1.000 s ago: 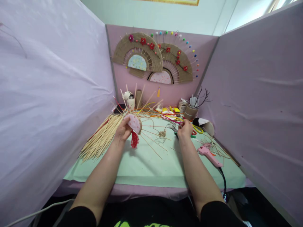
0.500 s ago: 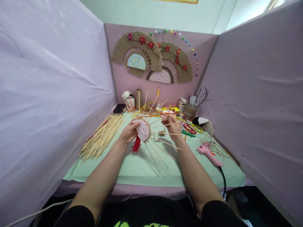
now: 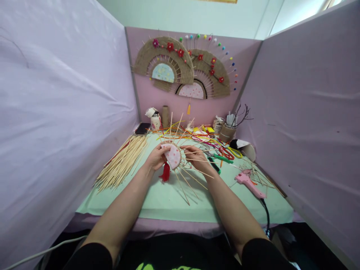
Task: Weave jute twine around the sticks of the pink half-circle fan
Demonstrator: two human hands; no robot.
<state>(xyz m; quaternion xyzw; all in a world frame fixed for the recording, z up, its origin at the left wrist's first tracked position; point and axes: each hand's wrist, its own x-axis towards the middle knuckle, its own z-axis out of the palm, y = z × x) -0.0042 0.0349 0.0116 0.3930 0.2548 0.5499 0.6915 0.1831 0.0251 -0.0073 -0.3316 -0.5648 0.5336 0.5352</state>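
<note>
Pink card [image 3: 173,155] held just above surface [image 3: 168,202], mid-scene, between both hands. Left hand [image 3: 155,158] – fingers clamped on card's left edge. Right hand [image 3: 199,159] touches right rim among spokes [image 3: 194,179], which fan right and near; fingers curled – cannot tell if gripping. Tassel [image 3: 165,173] hangs below.

Stick bundle [image 3: 122,163] left of fan frame [image 3: 173,156]; glue gun [image 3: 249,184] right.

2 wall fans [image 3: 164,60] [image 3: 210,73] — 1 half-made fan [image 3: 173,155], 1 red tassel [image 3: 165,173], 1 glue gun [image 3: 249,184], 1 phone [image 3: 142,129], 1 stick pile [image 3: 123,163].
</note>
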